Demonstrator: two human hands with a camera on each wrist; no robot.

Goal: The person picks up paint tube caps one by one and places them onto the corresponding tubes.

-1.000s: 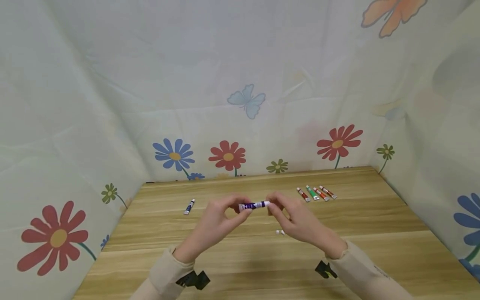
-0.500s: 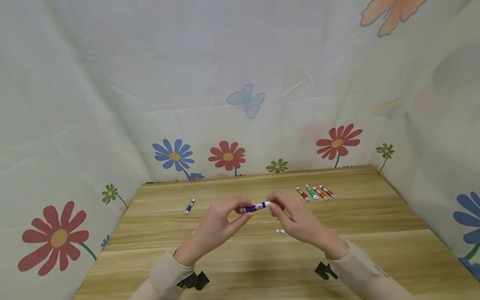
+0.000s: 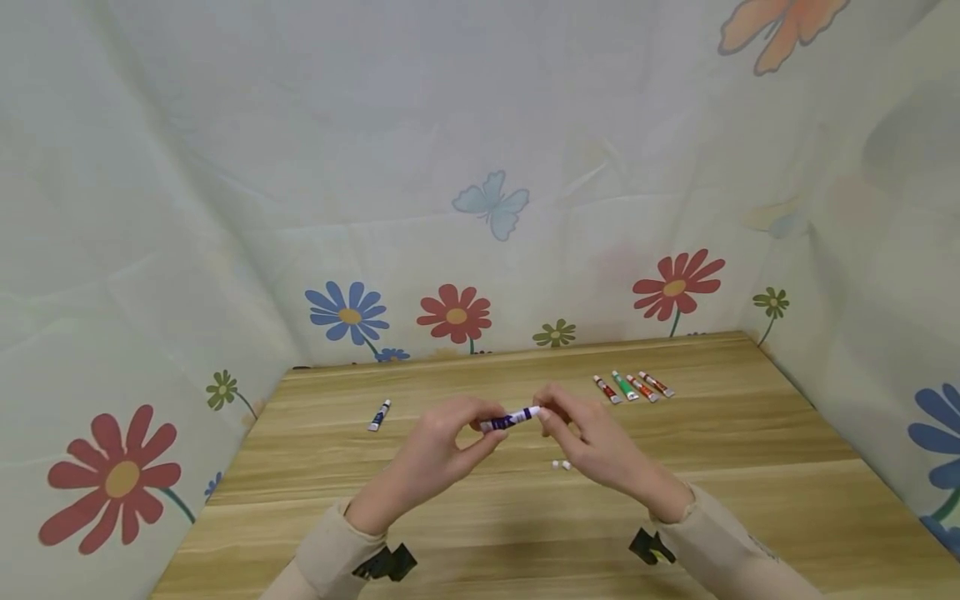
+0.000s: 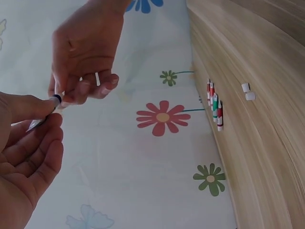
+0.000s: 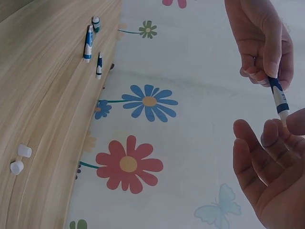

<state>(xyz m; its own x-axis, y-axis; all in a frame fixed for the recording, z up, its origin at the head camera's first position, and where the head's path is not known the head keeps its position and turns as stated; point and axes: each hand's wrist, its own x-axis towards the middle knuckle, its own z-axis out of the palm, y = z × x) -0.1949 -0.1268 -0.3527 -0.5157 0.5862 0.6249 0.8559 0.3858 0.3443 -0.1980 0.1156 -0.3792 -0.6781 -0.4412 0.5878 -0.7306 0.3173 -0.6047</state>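
A purple-and-white paint tube (image 3: 513,419) is held up over the table between the two hands. My left hand (image 3: 438,446) pinches its crimped lower end between thumb and fingers. At the other end, the right hand (image 3: 596,433) pinches the white cap between thumb and index finger. The tube slants, with its cap end slightly higher. In the right wrist view the tube's printed body (image 5: 277,90) shows between the hands, while the right hand's other fingers (image 5: 250,155) spread loosely. Two small white caps (image 3: 561,465) lie on the table below the right hand.
Several red and orange tubes and a green tube (image 3: 624,386) lie in a row at the back right of the wooden table (image 3: 480,533). A dark blue tube (image 3: 379,415) lies left. More blue and green tubes (image 5: 88,44) appear in the right wrist view. Flowered cloth walls surround the table.
The tube has gone from nearly level to slightly slanted, cap end up, and more of its cap end shows. The left fingers have shifted slightly right and down; the right hand has barely moved.
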